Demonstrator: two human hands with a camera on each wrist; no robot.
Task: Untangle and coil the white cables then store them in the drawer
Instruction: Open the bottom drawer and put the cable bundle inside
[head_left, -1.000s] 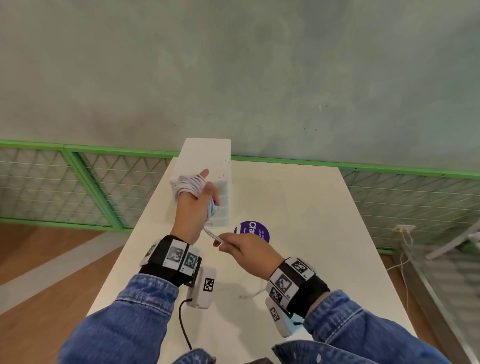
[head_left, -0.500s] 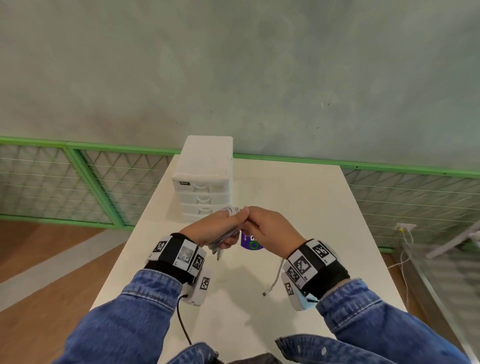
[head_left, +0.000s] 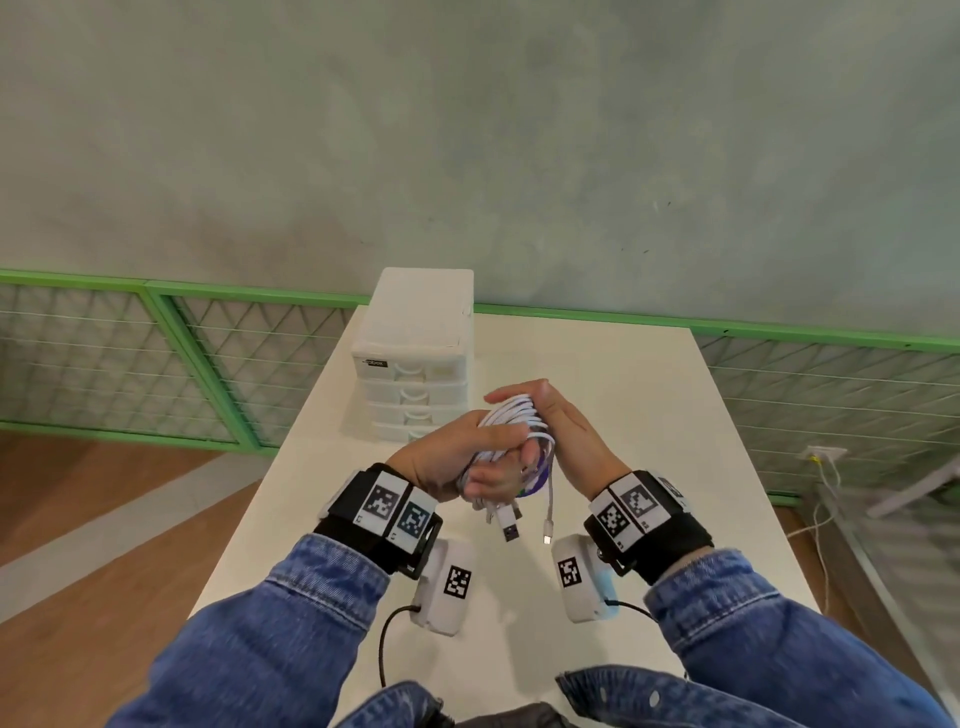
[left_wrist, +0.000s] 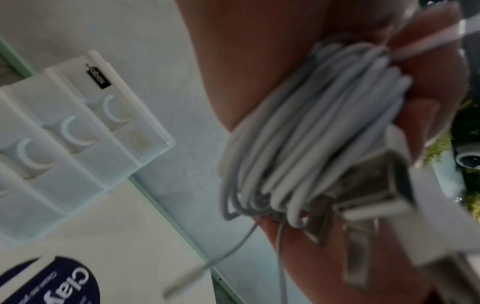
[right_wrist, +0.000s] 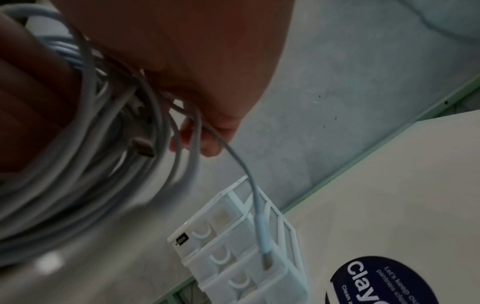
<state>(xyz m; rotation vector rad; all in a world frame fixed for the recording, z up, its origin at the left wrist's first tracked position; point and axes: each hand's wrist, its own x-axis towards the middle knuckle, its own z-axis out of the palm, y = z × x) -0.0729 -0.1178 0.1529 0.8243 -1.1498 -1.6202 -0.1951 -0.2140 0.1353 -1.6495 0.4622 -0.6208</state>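
Observation:
A coil of white cables (head_left: 511, 423) sits between both hands above the white table (head_left: 639, 395). My left hand (head_left: 467, 467) curls its fingers round the coil from the left and below. My right hand (head_left: 563, 428) wraps over it from the right, fingers across the top. Two plug ends (head_left: 527, 532) dangle below the hands. The left wrist view shows the coil (left_wrist: 311, 133) in the palm beside a USB plug (left_wrist: 371, 197). In the right wrist view the coil (right_wrist: 78, 164) trails one loose end (right_wrist: 265, 257). All drawers of the white drawer unit (head_left: 415, 364) are closed.
A round purple sticker (head_left: 537, 480) lies on the table under the hands, also seen as the sticker (right_wrist: 384, 283). The drawer unit (left_wrist: 78, 133) stands at the table's far left edge. Green mesh fencing (head_left: 208, 374) and a grey wall stand behind.
My left hand brought the coil down from in front of the drawer unit toward me. My right hand left the cable's loose end and closed over the coil; the plug ends now hang free.

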